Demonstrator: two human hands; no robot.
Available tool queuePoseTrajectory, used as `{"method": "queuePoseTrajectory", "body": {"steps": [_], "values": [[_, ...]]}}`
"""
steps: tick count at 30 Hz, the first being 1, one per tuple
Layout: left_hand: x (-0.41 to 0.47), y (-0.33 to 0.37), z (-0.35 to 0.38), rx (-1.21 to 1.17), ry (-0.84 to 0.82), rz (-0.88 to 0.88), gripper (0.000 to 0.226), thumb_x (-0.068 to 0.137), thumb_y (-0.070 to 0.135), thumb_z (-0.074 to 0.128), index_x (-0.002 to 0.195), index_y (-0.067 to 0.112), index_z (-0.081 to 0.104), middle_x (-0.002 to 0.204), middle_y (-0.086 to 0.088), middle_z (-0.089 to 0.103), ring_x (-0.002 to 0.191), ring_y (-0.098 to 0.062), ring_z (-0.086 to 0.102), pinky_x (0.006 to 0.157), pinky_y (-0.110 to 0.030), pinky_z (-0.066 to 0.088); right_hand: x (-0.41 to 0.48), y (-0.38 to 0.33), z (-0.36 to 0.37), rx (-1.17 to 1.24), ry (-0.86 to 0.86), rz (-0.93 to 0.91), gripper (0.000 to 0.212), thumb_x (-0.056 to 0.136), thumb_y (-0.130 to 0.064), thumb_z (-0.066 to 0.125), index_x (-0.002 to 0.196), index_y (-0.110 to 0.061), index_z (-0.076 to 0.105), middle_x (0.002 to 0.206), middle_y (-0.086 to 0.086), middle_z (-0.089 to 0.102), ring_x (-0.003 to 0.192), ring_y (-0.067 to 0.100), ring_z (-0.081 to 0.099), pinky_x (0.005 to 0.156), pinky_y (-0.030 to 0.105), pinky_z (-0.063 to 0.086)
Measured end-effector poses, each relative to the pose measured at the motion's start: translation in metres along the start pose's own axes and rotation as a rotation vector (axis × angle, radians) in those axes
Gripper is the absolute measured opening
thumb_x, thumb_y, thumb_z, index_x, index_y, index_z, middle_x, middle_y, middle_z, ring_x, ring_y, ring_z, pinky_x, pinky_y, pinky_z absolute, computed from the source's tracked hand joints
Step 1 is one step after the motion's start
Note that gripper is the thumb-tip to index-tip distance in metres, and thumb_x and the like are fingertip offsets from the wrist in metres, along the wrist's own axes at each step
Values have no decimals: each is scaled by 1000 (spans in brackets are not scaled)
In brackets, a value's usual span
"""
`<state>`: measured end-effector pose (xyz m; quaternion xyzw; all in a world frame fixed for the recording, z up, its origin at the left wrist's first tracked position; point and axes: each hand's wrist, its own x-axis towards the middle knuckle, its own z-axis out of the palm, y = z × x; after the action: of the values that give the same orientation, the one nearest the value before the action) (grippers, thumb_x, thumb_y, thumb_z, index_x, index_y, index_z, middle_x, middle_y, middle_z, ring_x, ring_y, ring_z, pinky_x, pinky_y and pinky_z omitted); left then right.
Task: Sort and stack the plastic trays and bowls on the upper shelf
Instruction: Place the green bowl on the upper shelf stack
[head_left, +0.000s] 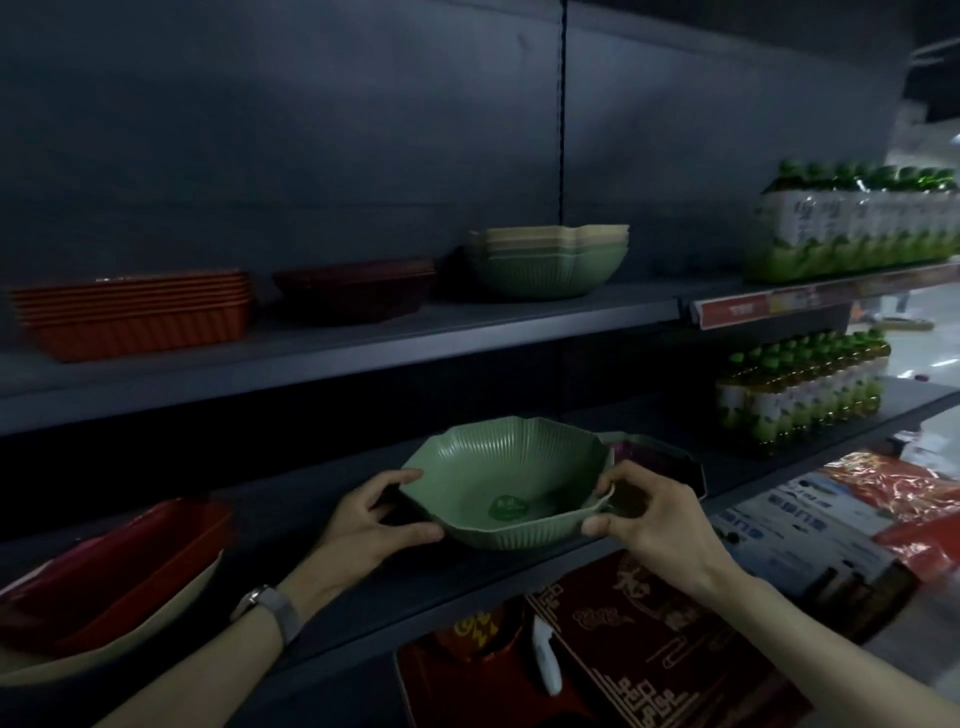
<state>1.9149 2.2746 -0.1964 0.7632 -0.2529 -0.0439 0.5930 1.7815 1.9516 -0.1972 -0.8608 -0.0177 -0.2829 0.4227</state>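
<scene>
Green bowl (506, 483): my left hand (374, 514), right hand (649, 514) pinch rim; shallow grip may slip lifting toward bowl stack (548, 260).

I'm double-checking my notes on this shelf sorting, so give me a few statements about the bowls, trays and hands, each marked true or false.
1. Both the left hand and the right hand grip the green bowl by its rim. True.
2. The stack of bowls on the upper shelf stands left of the orange trays. False: it stands to their right, with the dark trays between.
3. The green bowl is held upside down. False: its opening faces up, with a sticker showing inside.
4. A watch sits on the left wrist. True.
5. Green-capped bottles stand right of the stack of bowls. True.
</scene>
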Motion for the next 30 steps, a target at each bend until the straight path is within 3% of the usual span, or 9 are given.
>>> {"method": "queuePoseTrajectory", "body": {"steps": [2,6,9,12,16,20,24,27,30], "values": [[-4,12,2,19,-5,33,63,59,19,99,116,27,74,120,13,70,116,-3,64,87,-9,53,-5,-8,-12,19,-11,-1,31,77,-34,93,94,-27,68,75,5,69,65,24,63,62,43,51],[-18,33,8,13,-3,106,48,45,37,102,85,22,80,102,0,81,101,-14,76,93,-31,60,-16,-22,-36,39,-30,-9,34,77,-42,89,100,-27,68,84,5,72,81,32,69,74,51,54],[-28,54,17,-1,35,176,35,49,23,101,73,14,77,92,-7,82,93,-21,79,88,-34,62,-25,-38,-55,120,-45,3,27,83,-19,88,99,-21,67,86,0,73,80,13,70,72,30,53],[-38,80,23,2,70,232,35,47,26,101,71,15,77,89,-3,82,90,-17,79,81,-23,60,-33,-56,-71,157,-31,-16,36,80,-29,83,109,-17,66,94,-3,75,87,7,72,76,20,53],[-49,116,31,18,100,311,32,43,32,98,66,27,78,86,3,82,87,-10,79,78,-18,58,-41,-81,-94,206,11,-67,50,75,-46,79,121,-31,63,118,-11,75,110,7,72,88,24,57],[-54,149,35,29,131,402,37,41,36,99,67,22,77,82,2,81,84,-11,78,75,-19,57,-44,-101,-113,259,76,-104,48,82,-29,88,122,-30,60,122,-11,75,110,8,73,83,21,58],[-55,182,33,38,136,505,45,44,46,102,71,21,76,81,2,80,80,-9,77,73,-18,55,-41,-115,-132,269,140,-142,48,79,-25,78,122,-19,58,118,-1,78,109,16,75,83,27,61],[-54,208,29,57,146,575,35,51,40,99,73,24,77,80,2,80,78,-8,76,70,-17,54,-31,-127,-145,275,156,-182,46,80,-22,77,121,-12,57,117,-2,79,108,14,76,79,23,60],[-43,230,23,68,165,609,34,54,42,97,77,23,79,83,0,80,81,-14,77,75,-27,57,-13,-142,-154,296,186,-218,43,80,-20,75,118,-9,57,115,-6,80,107,10,76,78,18,58]]}}
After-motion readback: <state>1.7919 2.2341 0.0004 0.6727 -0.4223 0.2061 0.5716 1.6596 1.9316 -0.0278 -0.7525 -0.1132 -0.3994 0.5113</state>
